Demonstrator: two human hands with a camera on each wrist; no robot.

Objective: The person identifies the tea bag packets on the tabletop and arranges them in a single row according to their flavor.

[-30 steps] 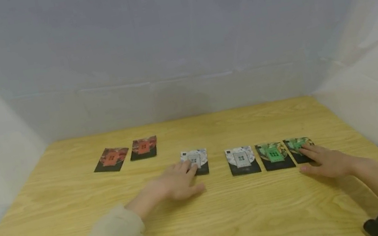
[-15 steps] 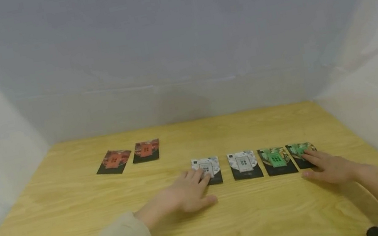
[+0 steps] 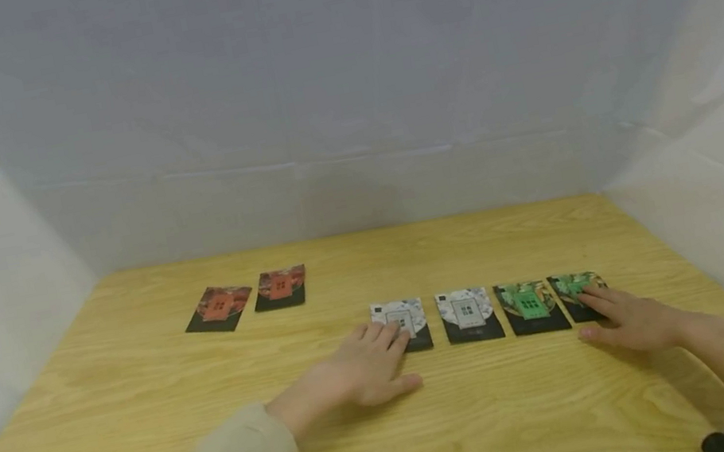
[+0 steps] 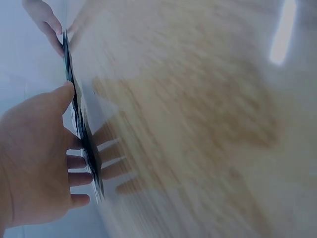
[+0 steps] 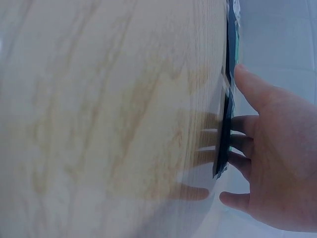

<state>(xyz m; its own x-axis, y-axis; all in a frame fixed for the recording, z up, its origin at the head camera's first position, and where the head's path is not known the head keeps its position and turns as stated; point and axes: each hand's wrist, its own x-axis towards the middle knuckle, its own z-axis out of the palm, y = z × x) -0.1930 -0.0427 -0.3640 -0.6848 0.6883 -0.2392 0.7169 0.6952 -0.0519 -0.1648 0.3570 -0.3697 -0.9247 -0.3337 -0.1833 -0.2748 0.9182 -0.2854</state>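
Note:
My left hand (image 3: 372, 365) rests its extended fingertips on a flat packet with a white patterned top and black base (image 3: 414, 315). Its thumb points right along the table. To the right lies a second white-and-black packet (image 3: 468, 314), then a green-and-black packet (image 3: 531, 307). At the row's right end, the fingers of my right hand (image 3: 636, 321) lie over another green-and-black packet (image 3: 567, 287), partly covering it. Both wrist views show the left hand (image 4: 37, 158) and right hand (image 5: 287, 153) with fingers stretched out at the packets' edges.
Two red-and-black packets lie further back on the left, one tilted (image 3: 218, 308) and one straighter (image 3: 280, 288). The wooden table (image 3: 150, 425) is enclosed by pale sheeting (image 3: 337, 85) at the back and both sides.
My left hand has slid the white packet right and slightly nearer, up beside the other white one. The right hand stays on the end green packet. The view has shifted slightly.

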